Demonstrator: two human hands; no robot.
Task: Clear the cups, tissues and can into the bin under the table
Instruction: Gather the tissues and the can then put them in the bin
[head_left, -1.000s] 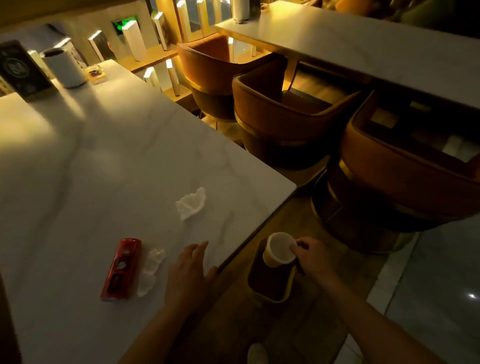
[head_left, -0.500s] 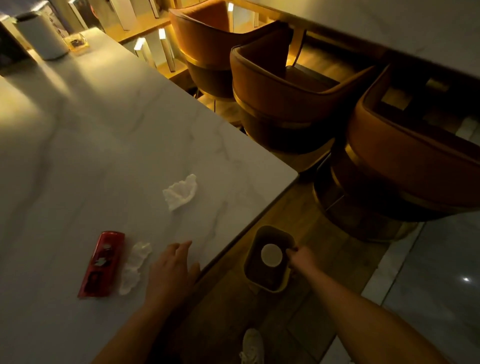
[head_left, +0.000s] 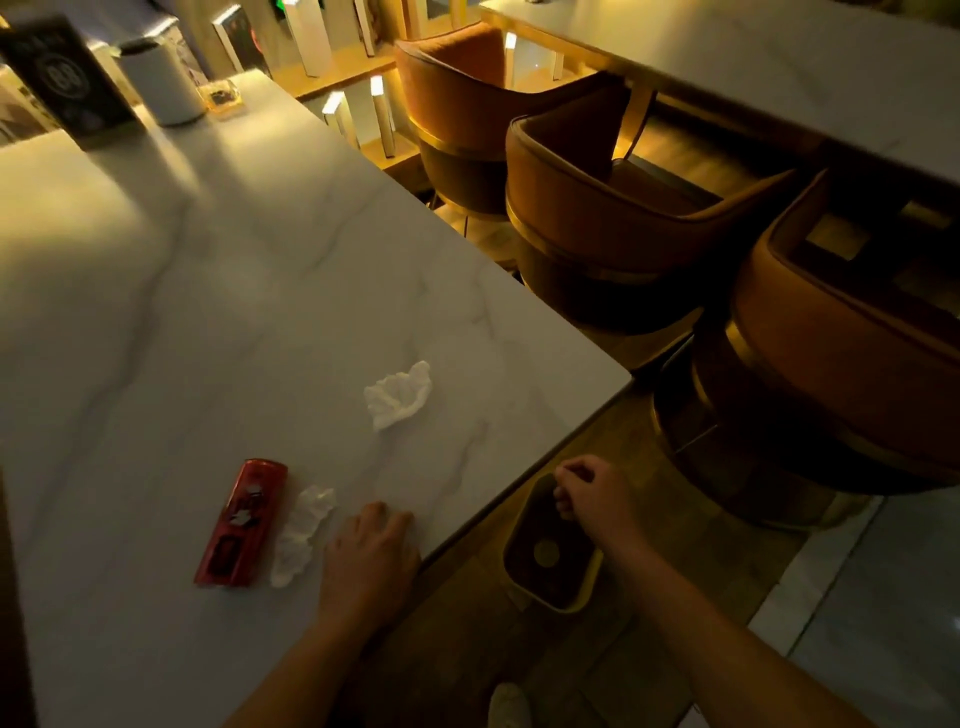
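Dim amber light is thrown across a white marble bench (head_left: 218, 291), with orange tub chairs (head_left: 613, 218) drawn up along its far side. At the back corner a dark stand-up card (head_left: 62, 83) is seen, a round emblem printed on it, though its lettering cannot be read. A red can (head_left: 241, 522) is laid on its side near the front edge; white marks show on its label but no brand can be made out. Just beside it a crumpled white tissue (head_left: 304, 535) is found, and a second tissue (head_left: 397, 395) lies apart, further in. The left hand (head_left: 371, 556) is rested flat on the bench edge, fingers together, holding nothing. Down on the wooden floor, the bin (head_left: 566, 597) is placed beside the bench, a pale cup (head_left: 546, 552) visible inside. Over its rim the right hand (head_left: 592, 496) is held, fingers loosely curled, empty.
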